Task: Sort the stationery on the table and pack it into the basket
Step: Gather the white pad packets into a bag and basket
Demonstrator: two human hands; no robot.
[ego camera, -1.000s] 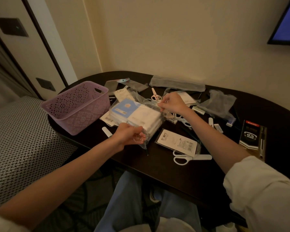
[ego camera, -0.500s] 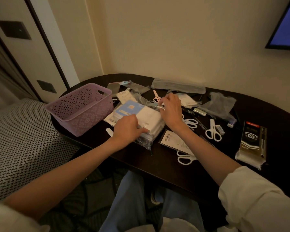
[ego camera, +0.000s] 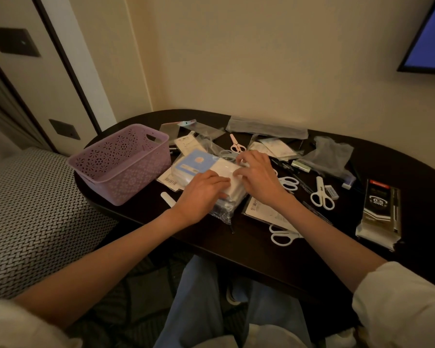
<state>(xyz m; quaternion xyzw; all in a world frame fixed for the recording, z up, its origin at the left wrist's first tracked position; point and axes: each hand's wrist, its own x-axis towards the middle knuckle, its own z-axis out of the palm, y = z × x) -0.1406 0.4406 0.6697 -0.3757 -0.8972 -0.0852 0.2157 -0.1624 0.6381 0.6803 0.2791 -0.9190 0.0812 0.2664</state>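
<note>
A clear plastic bag of white and blue card packs (ego camera: 199,165) lies on the dark table (ego camera: 249,249), just right of the purple lattice basket (ego camera: 121,164). My left hand (ego camera: 201,194) rests flat on the bag's near part, fingers laid over it. My right hand (ego camera: 258,173) presses on the bag's right end, fingers spread and slightly bent. The basket looks empty from here. Several white scissors (ego camera: 322,194) and one pink pair (ego camera: 236,145) lie around the bag.
A black 0.5 mm pen pack (ego camera: 380,212) lies at the right. Empty clear bags (ego camera: 329,156), a grey pouch (ego camera: 266,128), a flat label card (ego camera: 264,212) and pens clutter the far side. A patterned seat (ego camera: 28,217) stands left of the table.
The bag was held up by its ends a second ago. Now it lies on the table and both hands have come together on top of it.
</note>
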